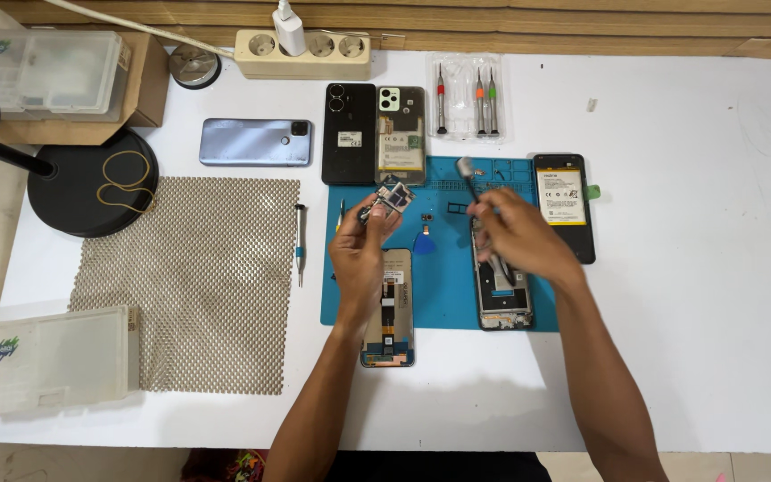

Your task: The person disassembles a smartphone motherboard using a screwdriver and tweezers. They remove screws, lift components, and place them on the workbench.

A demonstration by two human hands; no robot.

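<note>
White worktable (671, 357) with a blue repair mat (443, 303) at centre. Left hand (360, 254): fingers pinched on a small circuit board (387, 198), held above the mat's upper left part. Right hand (515, 234): fingers closed round a brush (468, 174) (bristle head up, tilted toward the board). Beneath the hands: a screen panel (389, 326) and a stripped phone frame (501, 299). Left of the mat: a screwdriver (301, 243) by a mesh pad (198, 286).
</note>
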